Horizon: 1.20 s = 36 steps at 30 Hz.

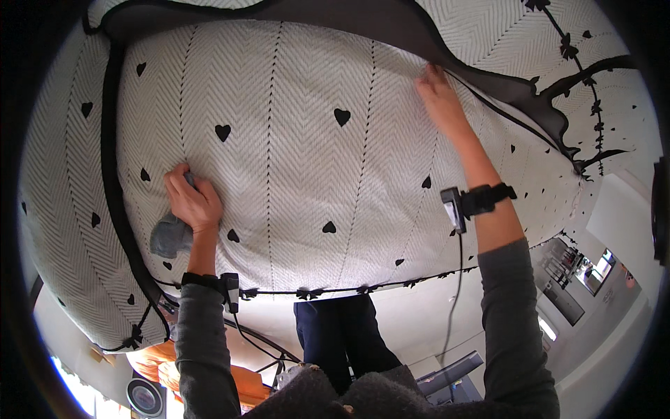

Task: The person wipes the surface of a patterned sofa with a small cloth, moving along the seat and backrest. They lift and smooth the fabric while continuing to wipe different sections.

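In front of me spreads a cream quilted cover (309, 173) with a herringbone texture, dotted stitch lines and black hearts. My left hand (194, 201) rests on its left part, fingers curled around a bunched grey cloth (171, 235) that looks like a sock. Some of that cloth hangs out below the palm. Farther away on the right, my right hand (442, 99) touches the cover's far edge with its fingertips, right by a dark ruffled trim (361, 26). Whether those fingers pinch the fabric cannot be made out.
Black piping (110, 146) runs down the cover's left side, and a bow-edged border (309, 293) follows the near edge. Each wrist carries a strapped device, the right one (454, 209) trailing a cable (454, 309). Orange fabric (251, 385) and a round front-loading machine door (144, 397) show lower left.
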{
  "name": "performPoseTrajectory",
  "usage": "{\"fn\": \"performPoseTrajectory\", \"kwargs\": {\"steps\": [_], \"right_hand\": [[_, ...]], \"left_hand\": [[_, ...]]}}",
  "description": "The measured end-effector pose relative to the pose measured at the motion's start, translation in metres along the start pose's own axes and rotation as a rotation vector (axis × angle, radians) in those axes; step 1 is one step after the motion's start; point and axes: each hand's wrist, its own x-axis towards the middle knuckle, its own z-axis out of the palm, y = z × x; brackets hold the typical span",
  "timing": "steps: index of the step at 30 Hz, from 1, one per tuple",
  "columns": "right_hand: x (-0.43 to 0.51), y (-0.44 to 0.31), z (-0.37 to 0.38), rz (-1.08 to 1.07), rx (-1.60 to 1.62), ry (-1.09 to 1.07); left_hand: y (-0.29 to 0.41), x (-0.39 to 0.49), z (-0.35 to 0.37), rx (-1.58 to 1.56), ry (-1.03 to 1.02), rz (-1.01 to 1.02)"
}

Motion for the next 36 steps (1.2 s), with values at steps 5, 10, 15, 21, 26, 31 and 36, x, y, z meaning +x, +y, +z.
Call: {"fn": "performPoseTrajectory", "kwargs": {"steps": [5, 10, 15, 21, 26, 31, 36], "right_hand": [[0.017, -0.002, 0.026, 0.034, -0.271, 0.023], [0.095, 0.018, 0.038, 0.09, -0.121, -0.012], [0.126, 0.023, 0.046, 0.096, -0.322, -0.042], [0.064, 0.019, 0.017, -0.056, -0.274, -0.033], [0.007, 0.033, 0.025, -0.059, -0.215, 0.195], [0.055, 0.048, 0.023, 0.099, -0.166, 0.038], [0.099, 0.057, 0.031, 0.095, -0.114, 0.076]], "left_hand": [[0.003, 0.001, 0.0, -0.038, 0.012, 0.006], [0.001, 0.002, 0.0, -0.028, -0.006, 0.019], [0.002, -0.001, 0.001, -0.013, 0.023, 0.01], [0.0, 0.0, -0.001, -0.037, 0.041, 0.04], [0.0, -0.001, 0.0, -0.031, 0.026, 0.02], [0.003, 0.0, 0.0, -0.01, -0.003, -0.011], [0.002, 0.001, -0.001, -0.013, -0.01, -0.009]]}}
